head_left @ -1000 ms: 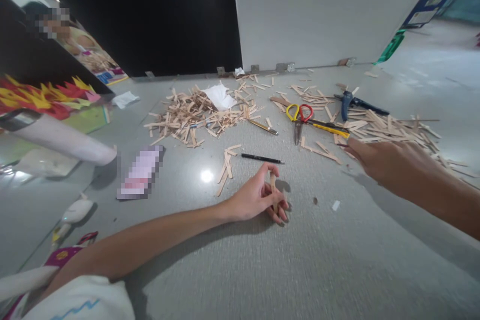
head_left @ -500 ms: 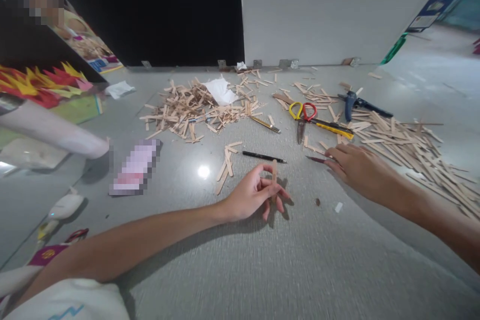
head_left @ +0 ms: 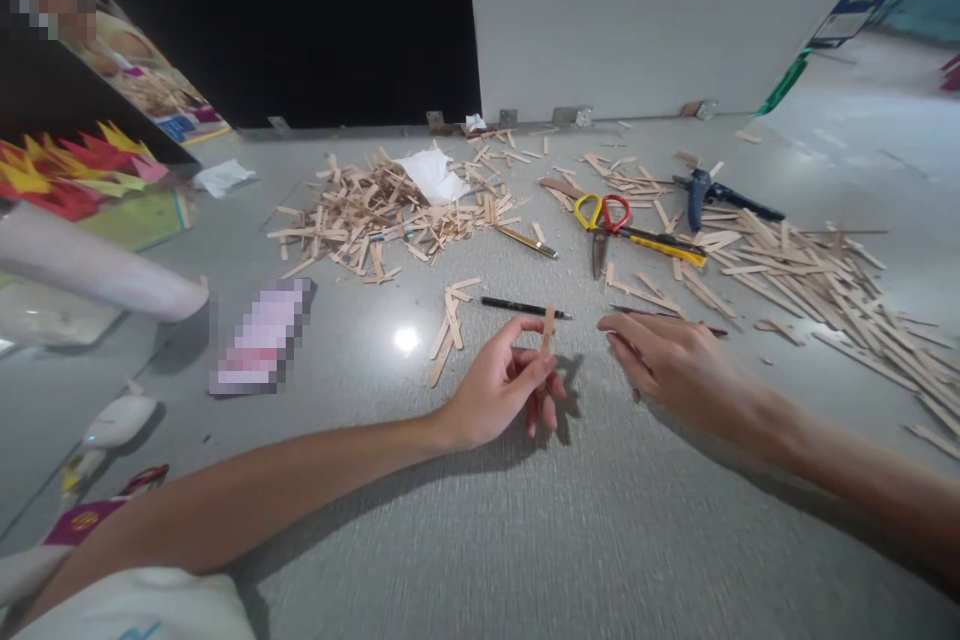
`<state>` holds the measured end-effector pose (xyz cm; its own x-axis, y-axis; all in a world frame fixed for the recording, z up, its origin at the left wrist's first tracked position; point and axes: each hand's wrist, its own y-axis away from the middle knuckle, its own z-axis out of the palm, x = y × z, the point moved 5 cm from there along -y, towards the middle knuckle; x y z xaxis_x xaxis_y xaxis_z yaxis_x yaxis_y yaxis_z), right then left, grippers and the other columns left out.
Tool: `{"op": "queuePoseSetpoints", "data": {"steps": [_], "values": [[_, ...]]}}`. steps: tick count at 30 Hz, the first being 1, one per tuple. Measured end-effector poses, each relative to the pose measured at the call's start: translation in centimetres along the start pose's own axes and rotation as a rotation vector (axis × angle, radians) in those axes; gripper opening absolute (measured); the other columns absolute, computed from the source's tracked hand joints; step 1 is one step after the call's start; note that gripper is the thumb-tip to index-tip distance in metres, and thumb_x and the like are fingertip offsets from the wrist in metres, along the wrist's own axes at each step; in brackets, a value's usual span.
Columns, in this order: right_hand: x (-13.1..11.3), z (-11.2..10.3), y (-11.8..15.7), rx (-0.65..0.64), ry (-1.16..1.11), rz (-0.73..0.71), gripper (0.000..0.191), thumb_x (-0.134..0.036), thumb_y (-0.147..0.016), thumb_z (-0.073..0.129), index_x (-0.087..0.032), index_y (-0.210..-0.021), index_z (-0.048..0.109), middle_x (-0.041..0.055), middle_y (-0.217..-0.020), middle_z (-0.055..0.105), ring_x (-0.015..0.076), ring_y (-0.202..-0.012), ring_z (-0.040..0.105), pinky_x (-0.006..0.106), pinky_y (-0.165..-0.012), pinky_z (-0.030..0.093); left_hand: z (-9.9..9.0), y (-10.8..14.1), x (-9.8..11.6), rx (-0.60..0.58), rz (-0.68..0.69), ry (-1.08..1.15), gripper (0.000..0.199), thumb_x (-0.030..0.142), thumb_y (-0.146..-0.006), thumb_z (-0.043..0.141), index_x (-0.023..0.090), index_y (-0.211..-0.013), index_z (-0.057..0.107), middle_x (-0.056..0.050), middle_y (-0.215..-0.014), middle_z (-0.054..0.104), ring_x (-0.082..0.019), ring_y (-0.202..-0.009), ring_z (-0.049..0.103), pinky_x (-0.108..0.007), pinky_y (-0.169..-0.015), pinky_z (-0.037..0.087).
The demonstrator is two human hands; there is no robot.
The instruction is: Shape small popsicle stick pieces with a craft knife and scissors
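Observation:
A small wooden craft stick (head_left: 549, 322) stands upright between the thumb and forefinger of my left hand (head_left: 499, 380). My right hand (head_left: 660, 355) hovers low over the table with its fingers stretched toward the left hand, and I see nothing in them. Just beyond it lies a slim knife (head_left: 705, 328), partly hidden by the fingers. A black pen (head_left: 521, 307) rests behind the left hand. Several loose craft sticks (head_left: 450, 325) lie to the left of that hand.
Scissors (head_left: 600, 230) with yellow and red handles lie ahead, beside a yellow-and-black cutter (head_left: 667, 248). Dark blue pliers-like tool (head_left: 701, 195) sits farther right. Heaps of cut sticks (head_left: 352, 215) and long sticks (head_left: 832, 295) flank them. A white panel (head_left: 660, 10) stands behind.
My right hand has let go of the knife, which now lies on the table, and has moved left toward my left hand. The left hand still holds the craft stick.

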<state>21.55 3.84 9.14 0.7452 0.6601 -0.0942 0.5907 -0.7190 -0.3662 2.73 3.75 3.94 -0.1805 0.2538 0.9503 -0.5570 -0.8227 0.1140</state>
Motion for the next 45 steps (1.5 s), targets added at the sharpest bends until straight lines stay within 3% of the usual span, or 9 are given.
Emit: {"op": "queuePoseSetpoints", "data": {"steps": [8, 14, 17, 21, 25, 30, 34, 39, 45], "values": [[0.0, 3.3, -2.7, -0.158, 0.007, 0.013, 0.037, -0.022, -0.113, 0.038, -0.008, -0.137, 0.062, 0.0198, -0.117, 0.069, 0.0251, -0.089, 0.071, 0.034, -0.068, 0.056, 0.2, 0.3, 0.0, 0.013, 0.010, -0.044, 0.055, 0.044, -0.101, 0.066, 0.020, -0.143, 0.040, 0.002, -0.077, 0.071, -0.014, -0.051, 0.069, -0.018, -0.040, 0.048], [1.5, 5.5, -8.3, -0.271, 0.073, 0.045, 0.034, -0.011, -0.109, 0.038, -0.012, -0.118, 0.070, 0.0182, -0.116, 0.068, 0.0279, -0.103, 0.068, 0.037, -0.084, 0.055, 0.0, 0.3, -0.1, 0.018, -0.028, -0.102, 0.060, 0.040, -0.101, 0.064, 0.016, -0.150, 0.039, 0.001, -0.077, 0.071, -0.012, -0.051, 0.067, -0.015, -0.039, 0.042], [4.0, 6.1, -11.6, -0.186, 0.087, 0.158, 0.033, -0.016, -0.107, 0.046, -0.010, -0.134, 0.065, 0.0234, -0.131, 0.065, 0.0331, -0.113, 0.065, 0.041, -0.088, 0.054, 0.0, 0.3, -0.1, 0.009, -0.038, -0.127, 0.059, 0.040, -0.101, 0.064, 0.015, -0.149, 0.039, 0.000, -0.078, 0.071, -0.012, -0.051, 0.067, -0.016, -0.039, 0.042], [6.0, 7.5, -13.4, -0.171, 0.033, 0.182, 0.026, -0.011, -0.099, 0.052, -0.013, -0.114, 0.073, 0.0199, -0.112, 0.072, 0.0319, -0.098, 0.068, 0.041, -0.084, 0.054, 0.0, 0.3, -0.2, 0.015, -0.027, -0.117, 0.053, 0.043, -0.101, 0.064, 0.017, -0.142, 0.043, 0.002, -0.075, 0.069, -0.012, -0.050, 0.066, -0.015, -0.038, 0.041], [6.3, 5.9, -11.9, -0.050, -0.021, 0.185, 0.030, -0.011, -0.100, 0.044, -0.015, -0.109, 0.072, 0.0184, -0.111, 0.073, 0.0277, -0.091, 0.069, 0.039, -0.082, 0.055, 0.0, 0.4, 0.1, 0.052, 0.037, -0.084, 0.044, 0.046, -0.103, 0.061, 0.020, -0.132, 0.041, 0.004, -0.075, 0.067, -0.011, -0.049, 0.065, -0.015, -0.039, 0.042], [5.3, -1.2, -7.6, 0.262, -0.173, 0.257, 0.015, -0.027, -0.102, 0.056, -0.021, -0.097, 0.069, 0.0039, -0.081, 0.071, 0.0178, -0.064, 0.060, 0.031, -0.064, 0.047, -0.1, 0.7, 0.1, 0.084, 0.108, -0.046, 0.040, 0.046, -0.105, 0.062, 0.023, -0.127, 0.037, 0.006, -0.075, 0.066, -0.010, -0.049, 0.064, -0.014, -0.040, 0.044], [3.1, -5.4, -4.4, 0.312, -0.210, 0.281, 0.019, -0.026, -0.098, 0.061, -0.022, -0.080, 0.064, -0.0033, -0.060, 0.057, 0.0126, -0.050, 0.046, 0.028, -0.049, 0.034, -0.1, 0.7, 0.0, 0.085, 0.133, 0.007, 0.043, 0.048, -0.105, 0.063, 0.024, -0.126, 0.034, 0.007, -0.075, 0.066, -0.009, -0.048, 0.063, -0.014, -0.039, 0.045], [0.2, -5.0, -2.2, 0.164, -0.286, 0.140, 0.014, -0.022, -0.096, 0.064, -0.023, -0.081, 0.065, -0.0037, -0.065, 0.063, 0.0106, -0.051, 0.051, 0.025, -0.051, 0.039, 0.1, 0.7, 0.1, 0.035, 0.144, 0.018, 0.046, 0.052, -0.105, 0.063, 0.024, -0.127, 0.034, 0.006, -0.075, 0.067, -0.009, -0.048, 0.064, -0.015, -0.041, 0.046], [0.9, -1.8, -1.1, 0.085, -0.447, 0.277, 0.022, -0.029, -0.096, 0.064, -0.021, -0.076, 0.068, -0.0037, -0.057, 0.061, 0.0092, -0.041, 0.044, 0.023, -0.040, 0.035, 0.1, 0.9, 0.2, 0.018, 0.129, -0.020, 0.048, 0.055, -0.105, 0.063, 0.023, -0.129, 0.037, 0.005, -0.075, 0.068, -0.009, -0.047, 0.063, -0.015, -0.040, 0.044]]}}
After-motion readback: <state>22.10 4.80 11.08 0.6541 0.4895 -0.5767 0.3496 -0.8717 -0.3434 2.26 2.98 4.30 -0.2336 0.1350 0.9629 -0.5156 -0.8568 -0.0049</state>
